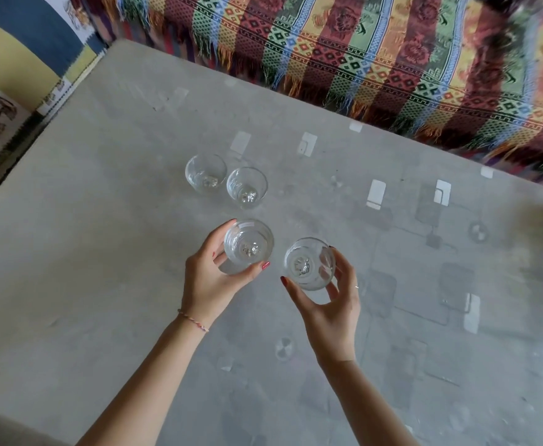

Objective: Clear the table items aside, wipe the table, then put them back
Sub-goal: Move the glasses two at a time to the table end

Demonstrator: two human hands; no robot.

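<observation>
Four small clear drinking glasses are seen over the grey, glossy desk (102, 252): two (205, 173) (247, 187) stand side by side near its middle, and one is held in each hand. No cloth is visible, so whether wiping is done cannot be told; the glasses are judged to be either being cleared or returned. The left hand (210, 278) is curled round one glass (248, 242), thumb nearside. The right hand (331, 304) cups the other glass (309, 263), slightly tilted.
</observation>
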